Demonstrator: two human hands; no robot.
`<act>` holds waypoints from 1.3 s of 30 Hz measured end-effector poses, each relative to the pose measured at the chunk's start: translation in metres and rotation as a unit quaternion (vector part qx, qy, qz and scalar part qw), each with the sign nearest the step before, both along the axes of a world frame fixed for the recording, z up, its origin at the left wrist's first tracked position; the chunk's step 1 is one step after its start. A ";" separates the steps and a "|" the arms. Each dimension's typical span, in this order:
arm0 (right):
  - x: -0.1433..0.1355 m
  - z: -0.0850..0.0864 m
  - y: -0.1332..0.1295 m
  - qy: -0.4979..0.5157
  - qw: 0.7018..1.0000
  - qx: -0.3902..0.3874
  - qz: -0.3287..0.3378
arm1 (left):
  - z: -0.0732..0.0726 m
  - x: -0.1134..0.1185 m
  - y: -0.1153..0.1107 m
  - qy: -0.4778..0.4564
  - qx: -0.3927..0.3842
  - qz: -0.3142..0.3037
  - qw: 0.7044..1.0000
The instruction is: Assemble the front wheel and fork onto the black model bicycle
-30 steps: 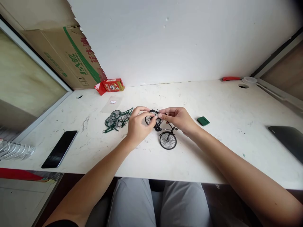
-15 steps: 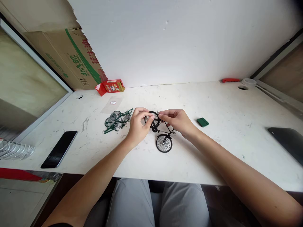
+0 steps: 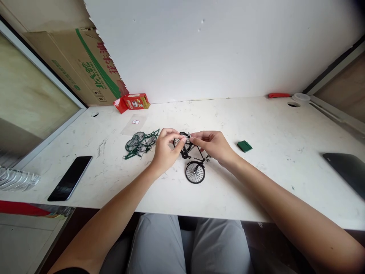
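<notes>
A black model bicycle (image 3: 195,172) is held just over the white table, its spoked front wheel toward me and its rear wheel between my hands. My left hand (image 3: 167,146) pinches the rear wheel's rim with thumb and forefinger. From the other side, my right hand (image 3: 212,144) is closed on the bicycle near the rear wheel and frame; its fingers hide the exact part gripped. Left of my left hand lie green bicycle parts (image 3: 140,144), with wheels and frames overlapping. A small dark green block-like piece (image 3: 244,146) rests to the right of my right hand.
A phone (image 3: 70,178) lies at the left, near stacked clear plastic (image 3: 17,179). Farther back are a clear bag (image 3: 134,125) with a label and a red box (image 3: 135,102). At the right are a red-handled tool (image 3: 278,95), a round lid (image 3: 301,97) and a black object (image 3: 346,169).
The front wheel has swung slightly to the left. Both hands keep their pinch around the rear wheel, and the whole view has shifted a little.
</notes>
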State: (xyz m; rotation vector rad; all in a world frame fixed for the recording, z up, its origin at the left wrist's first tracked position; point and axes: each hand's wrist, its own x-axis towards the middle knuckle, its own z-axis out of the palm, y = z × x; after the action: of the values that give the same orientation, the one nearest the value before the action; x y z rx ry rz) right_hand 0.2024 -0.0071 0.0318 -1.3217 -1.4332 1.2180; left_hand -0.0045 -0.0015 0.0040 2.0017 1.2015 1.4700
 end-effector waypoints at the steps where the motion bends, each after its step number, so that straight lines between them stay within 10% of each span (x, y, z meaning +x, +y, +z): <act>1: 0.000 0.000 0.000 -0.003 1.000 0.002 0.000 | 0.000 0.000 0.000 -0.003 0.000 0.000 1.000; 39: -0.006 -0.003 -0.002 -0.040 0.993 0.107 -0.015 | -0.007 -0.003 0.011 -0.087 -0.127 -0.049 0.987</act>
State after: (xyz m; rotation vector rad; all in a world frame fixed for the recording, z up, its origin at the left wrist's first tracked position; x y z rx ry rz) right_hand 0.1962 -0.0090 0.0292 -1.2523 -1.5476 0.9711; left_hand -0.0077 0.0091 -0.0035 1.7014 1.1375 1.3387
